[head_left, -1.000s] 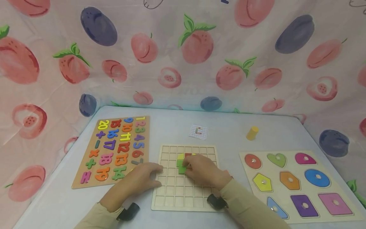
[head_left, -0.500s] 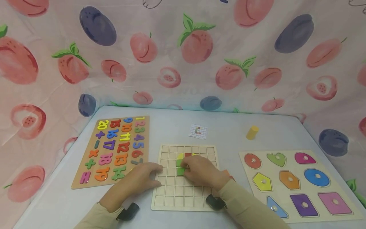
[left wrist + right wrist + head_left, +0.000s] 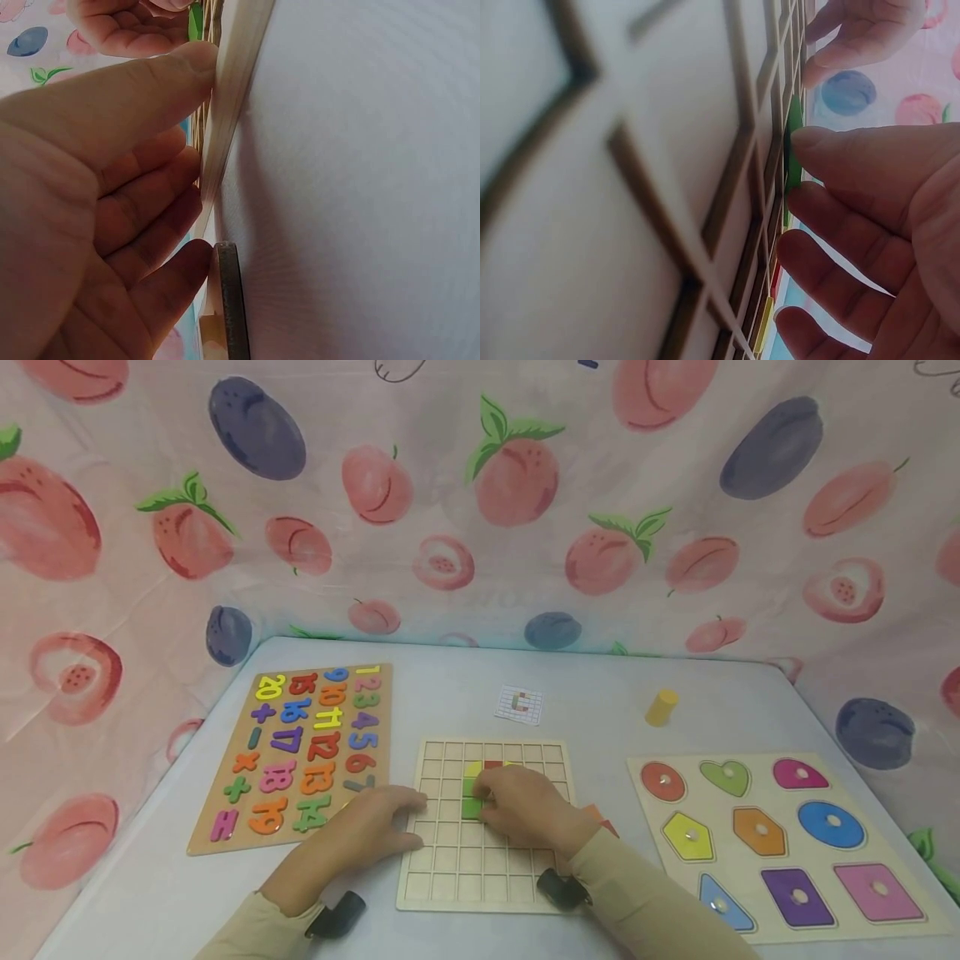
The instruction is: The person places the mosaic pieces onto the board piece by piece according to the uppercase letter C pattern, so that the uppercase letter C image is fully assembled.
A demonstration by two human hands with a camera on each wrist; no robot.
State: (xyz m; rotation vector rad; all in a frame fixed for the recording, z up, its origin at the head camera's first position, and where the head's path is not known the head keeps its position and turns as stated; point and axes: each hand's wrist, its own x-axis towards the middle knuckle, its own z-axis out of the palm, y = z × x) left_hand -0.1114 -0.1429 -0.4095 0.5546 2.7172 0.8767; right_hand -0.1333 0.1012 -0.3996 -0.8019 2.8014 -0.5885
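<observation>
In the head view a square wooden grid board lies on the table before me. Green tiles lie on it, with a red tile and yellow tiles above them. My right hand is over the board and pinches the lower green tile between thumb and forefinger; its other fingers bend loosely. In the right wrist view the thumb touches the green tile. My left hand rests at the board's left edge, its thumb and fingertips touching the board's side.
To the left lies a number puzzle board. A knobbed shape puzzle is at the right. Behind the grid board are a small pattern card and a yellow cylinder. Orange and red pieces show partly behind my right wrist.
The lower green tile has shifted slightly left, in line with the green above it. My right hand has moved a little left with it. The left hand has stayed put.
</observation>
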